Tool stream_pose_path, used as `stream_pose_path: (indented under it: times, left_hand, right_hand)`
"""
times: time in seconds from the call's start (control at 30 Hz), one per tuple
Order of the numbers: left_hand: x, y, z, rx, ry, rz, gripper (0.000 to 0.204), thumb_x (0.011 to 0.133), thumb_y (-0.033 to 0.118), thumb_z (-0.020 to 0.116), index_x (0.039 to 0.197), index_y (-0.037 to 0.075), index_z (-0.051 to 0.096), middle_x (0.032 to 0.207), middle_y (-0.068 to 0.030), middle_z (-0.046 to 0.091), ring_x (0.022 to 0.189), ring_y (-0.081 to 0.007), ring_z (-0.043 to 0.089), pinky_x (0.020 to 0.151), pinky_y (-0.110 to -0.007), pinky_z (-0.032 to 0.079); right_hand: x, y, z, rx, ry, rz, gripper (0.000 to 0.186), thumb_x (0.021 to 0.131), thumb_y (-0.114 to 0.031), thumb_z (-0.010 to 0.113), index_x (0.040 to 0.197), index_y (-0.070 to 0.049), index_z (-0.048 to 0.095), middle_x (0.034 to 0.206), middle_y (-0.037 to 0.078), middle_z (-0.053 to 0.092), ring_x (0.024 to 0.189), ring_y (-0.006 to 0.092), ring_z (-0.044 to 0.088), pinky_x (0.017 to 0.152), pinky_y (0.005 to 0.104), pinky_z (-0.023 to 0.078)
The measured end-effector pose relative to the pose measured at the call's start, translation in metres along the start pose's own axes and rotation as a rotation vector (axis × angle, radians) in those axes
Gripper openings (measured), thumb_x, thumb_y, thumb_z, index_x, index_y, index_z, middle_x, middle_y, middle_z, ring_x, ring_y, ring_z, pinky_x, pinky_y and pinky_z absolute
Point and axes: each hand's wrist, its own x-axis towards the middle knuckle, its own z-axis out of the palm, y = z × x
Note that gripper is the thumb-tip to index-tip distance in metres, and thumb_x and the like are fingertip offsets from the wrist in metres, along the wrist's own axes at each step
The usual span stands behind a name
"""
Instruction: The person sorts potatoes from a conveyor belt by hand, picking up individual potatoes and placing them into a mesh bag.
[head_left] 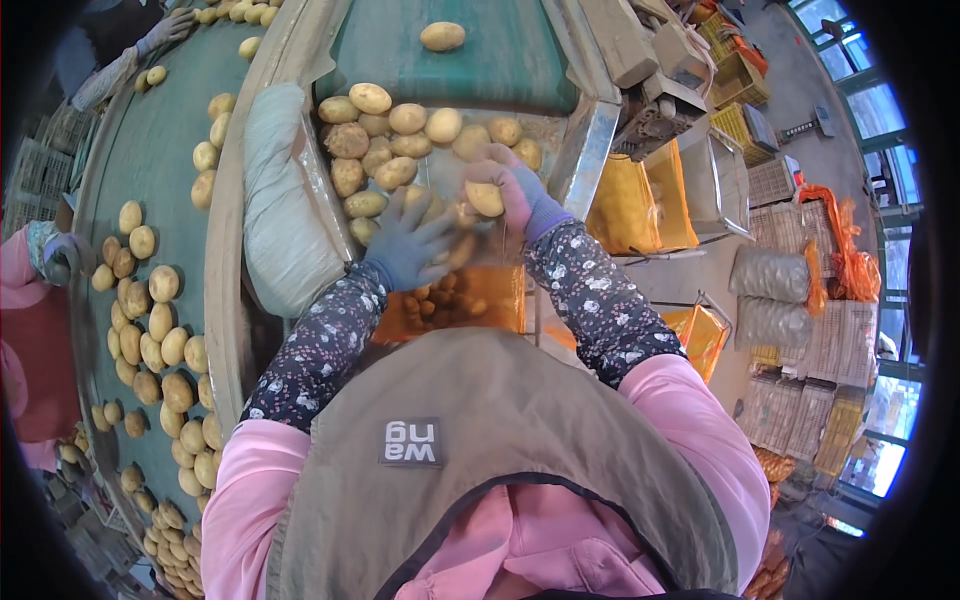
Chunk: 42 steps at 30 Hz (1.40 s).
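My right hand (518, 188), in a blue-grey glove, is closed around a pale potato (485, 199) above the metal tray at the end of the belt. My gloved left hand (412, 242) rests with spread fingers over potatoes at the tray's near side and partly covers them. Farther up the tray lie several loose potatoes (408, 118), with a rough, darker potato (347, 141) at the left. Just below my hands hangs an orange bag (508, 300) with potatoes inside. Some potatoes between my hands are blurred.
A green conveyor belt (470, 65) carries a lone potato (442, 36). Along the left runs another belt (160, 225) with many potatoes; co-workers' gloved hands (165, 32) are beside it. A wrapped pad (285, 200) lines the tray's left side. Yellow-orange bags (625, 208) and stacked crates (775, 235) stand right.
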Motion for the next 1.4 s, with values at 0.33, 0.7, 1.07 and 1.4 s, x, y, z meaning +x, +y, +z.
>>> stream_pose_path:
  times: [0.33, 0.7, 1.07, 1.4]
  left_hand:
    - [0.015, 0.013, 0.001, -0.092, 0.025, 0.225, 0.064, 0.082, 0.043, 0.073, 0.142, 0.028, 0.056, 0.153, -0.0026, 0.047, 0.145, -0.0310, 0.037, 0.122, -0.063, 0.024]
    - [0.026, -0.001, -0.004, -0.169, -0.022, 0.264, 0.063, 0.082, 0.047, 0.069, 0.141, 0.028, 0.056, 0.147, -0.0010, 0.052, 0.145, -0.0281, 0.038, 0.121, -0.065, 0.021]
    - [0.024, 0.004, -0.015, -0.111, -0.132, 0.263, 0.061, 0.087, 0.049, 0.069, 0.142, 0.031, 0.052, 0.155, 0.0035, 0.044, 0.146, -0.0224, 0.037, 0.119, -0.061, 0.024]
    - [0.029, -0.003, -0.008, -0.088, -0.150, 0.240, 0.062, 0.088, 0.054, 0.068, 0.144, 0.031, 0.054, 0.154, 0.0036, 0.046, 0.145, -0.0214, 0.037, 0.122, -0.057, 0.023]
  right_hand:
    - [0.053, -0.011, 0.025, -1.639, 0.308, -0.814, 0.041, 0.084, -0.017, 0.069, 0.125, -0.013, 0.063, 0.114, 0.015, 0.064, 0.104, 0.0326, 0.066, 0.091, 0.0437, 0.052]
    - [0.070, -0.046, 0.062, -1.865, -0.090, -0.337, 0.041, 0.085, -0.024, 0.071, 0.125, -0.020, 0.069, 0.116, 0.013, 0.069, 0.107, 0.0284, 0.068, 0.092, 0.0422, 0.054]
    - [0.025, -0.004, 0.021, -0.021, -0.256, -0.384, 0.036, 0.096, -0.018, 0.063, 0.130, -0.005, 0.062, 0.119, 0.016, 0.067, 0.098, 0.0301, 0.065, 0.082, 0.0352, 0.057]
    - [0.016, 0.003, -0.001, 0.365, -0.343, 0.104, 0.047, 0.097, -0.035, 0.069, 0.130, -0.002, 0.061, 0.112, 0.021, 0.069, 0.089, 0.0271, 0.067, 0.076, 0.0328, 0.058]
